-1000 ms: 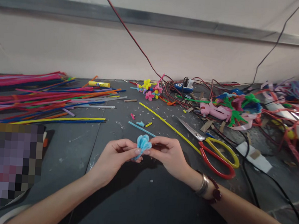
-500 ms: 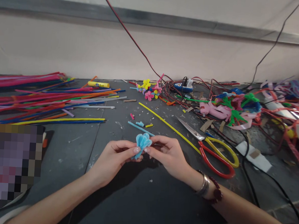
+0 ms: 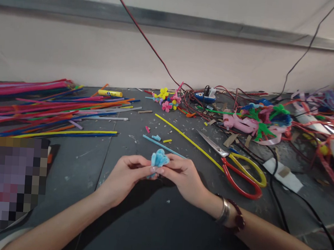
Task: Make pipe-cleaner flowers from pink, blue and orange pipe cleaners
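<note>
Shifted, bunched petals (image 3: 163, 156) on fuzzy blue flower (image 3: 157, 160)

a dark red cable (image 3: 139, 28) slants across the pale wall (image 3: 75, 51)

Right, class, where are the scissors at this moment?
In the head view, the scissors lie on the dark table, to the right of the right hand, by the near end of the long yellow pipe cleaner.

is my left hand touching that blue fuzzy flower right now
Touching: the head view shows the left hand pinching the blue fuzzy flower, thumb across its lower front.
</note>
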Demonstrator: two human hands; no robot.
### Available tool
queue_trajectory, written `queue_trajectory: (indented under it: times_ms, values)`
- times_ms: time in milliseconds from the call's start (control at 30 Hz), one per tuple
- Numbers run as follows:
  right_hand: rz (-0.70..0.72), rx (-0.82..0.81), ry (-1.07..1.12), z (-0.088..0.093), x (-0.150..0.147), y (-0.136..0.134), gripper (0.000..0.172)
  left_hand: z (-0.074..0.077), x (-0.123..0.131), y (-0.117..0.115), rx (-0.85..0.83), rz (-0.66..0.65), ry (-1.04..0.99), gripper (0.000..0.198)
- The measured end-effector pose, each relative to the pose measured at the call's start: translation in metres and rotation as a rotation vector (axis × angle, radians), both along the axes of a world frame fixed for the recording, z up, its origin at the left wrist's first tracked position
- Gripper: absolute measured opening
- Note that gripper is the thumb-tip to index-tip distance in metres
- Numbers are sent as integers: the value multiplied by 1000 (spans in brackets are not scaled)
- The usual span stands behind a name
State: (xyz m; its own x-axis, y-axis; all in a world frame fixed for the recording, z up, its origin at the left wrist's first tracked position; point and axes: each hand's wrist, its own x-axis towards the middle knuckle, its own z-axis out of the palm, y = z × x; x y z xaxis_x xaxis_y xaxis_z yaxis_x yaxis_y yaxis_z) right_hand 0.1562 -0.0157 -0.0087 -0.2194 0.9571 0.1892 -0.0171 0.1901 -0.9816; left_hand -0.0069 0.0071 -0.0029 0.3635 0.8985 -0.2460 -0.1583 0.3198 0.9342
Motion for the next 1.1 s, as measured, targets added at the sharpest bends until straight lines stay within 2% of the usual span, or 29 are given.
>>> queue_trajectory:
  times_ms: [200,333,467,567,733,800,933,1100]
  values:
    - [112,-52,116,4,2,-1,7,1,-3,2,-348,-218,-212,13]
    - [180,-51,104,5,2,-4,6,1,-7,2,-505,-335,-172,13]
    - [214,-18,72,7,1,-6,7,3,-6,1,-550,-404,-137,13]
    - [120,58,-12,9,3,-5,9,3,-4,2,-439,-307,-142,12]
    - [-116,336,-248,8,10,1,12,-1,-6,8,54,-66,7,8]
    - [-155,430,-339,4,12,2,14,0,-8,9,203,-60,49,10]
    - [-114,584,-493,-5,13,2,18,3,-8,4,257,-151,96,19]
    - [-99,697,-551,-10,12,3,19,4,-6,2,198,-122,161,12]
